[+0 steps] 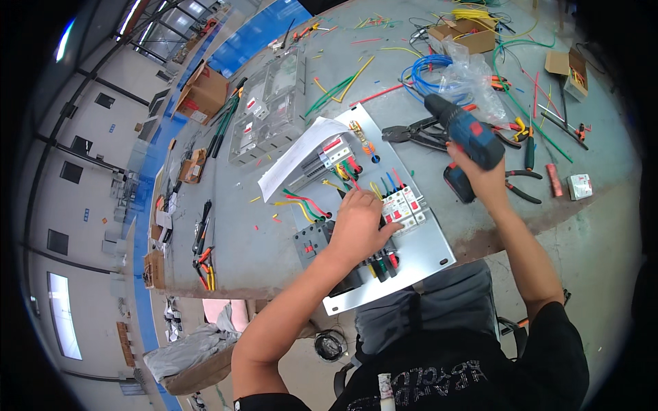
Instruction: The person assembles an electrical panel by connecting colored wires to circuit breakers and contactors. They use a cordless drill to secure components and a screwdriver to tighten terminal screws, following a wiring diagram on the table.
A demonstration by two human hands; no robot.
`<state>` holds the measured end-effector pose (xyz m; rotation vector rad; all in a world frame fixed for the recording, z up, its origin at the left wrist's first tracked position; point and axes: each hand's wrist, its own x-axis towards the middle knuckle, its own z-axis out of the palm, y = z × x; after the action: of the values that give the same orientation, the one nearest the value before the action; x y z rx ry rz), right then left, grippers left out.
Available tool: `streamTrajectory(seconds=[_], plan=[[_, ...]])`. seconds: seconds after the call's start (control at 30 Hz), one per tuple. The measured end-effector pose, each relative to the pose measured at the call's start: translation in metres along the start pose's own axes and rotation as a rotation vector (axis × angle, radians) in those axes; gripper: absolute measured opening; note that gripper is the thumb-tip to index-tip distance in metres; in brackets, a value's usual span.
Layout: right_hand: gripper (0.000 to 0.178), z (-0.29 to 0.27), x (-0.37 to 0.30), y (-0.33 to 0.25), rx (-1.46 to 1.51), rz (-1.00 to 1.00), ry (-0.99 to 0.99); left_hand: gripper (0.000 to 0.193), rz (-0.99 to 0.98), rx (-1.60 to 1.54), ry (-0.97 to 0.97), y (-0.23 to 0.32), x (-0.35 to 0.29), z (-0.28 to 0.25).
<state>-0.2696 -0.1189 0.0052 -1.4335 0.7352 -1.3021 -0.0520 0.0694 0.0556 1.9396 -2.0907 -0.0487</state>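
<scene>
Bench note: drill in right hand, left hand on wired plate

The silver, flat metal mounting plate (428,264) lies tilted across the near edge of the grey, scuffed worktable (240,240). The left hand (358,226) is over its middle, fingers curled, thumb beside the white modular circuit breakers with red levers (403,207); what the fingertips grip, if anything, cannot be told. The right hand (482,179) is closed round the handle of the dark blue and black cordless drill (476,137), chuck pointing toward the far left.

Obstructions: a curling white paper sheet (301,149) covers part of the plate's left side; the left hand hides some of the wiring. Black-jawed pliers (415,133) lie at the plate's right edge, partly behind the drill. Beyond are a blue wire coil (426,72) and a crumpled clear plastic bag (466,79). Left of the paper: a transparent, boxy plastic enclosure (271,103).

Markings: print on the breakers and on the small white box (580,186) is too small to read; the black shirt (473,370) bears pale, speckled lettering.

Materials: moulded dark-grey breaker block (310,241), smooth metal plate, brown cardboard box (473,40) with yellow wire.
</scene>
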Motion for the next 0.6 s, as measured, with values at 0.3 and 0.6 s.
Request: streamTrajectory(seconds=[0.3, 0.6], plan=[[0.033, -0.005, -0.009, 0.012, 0.044, 0.081, -0.062, 0.044, -0.258, -0.322, -0.072, -0.039, 0.015, -0.013], [0.046, -0.030, -0.066, -0.031, -0.536, -0.146, 0.133, 0.033, -0.078, -0.060, -0.309, -0.080, 0.050, -0.010]])
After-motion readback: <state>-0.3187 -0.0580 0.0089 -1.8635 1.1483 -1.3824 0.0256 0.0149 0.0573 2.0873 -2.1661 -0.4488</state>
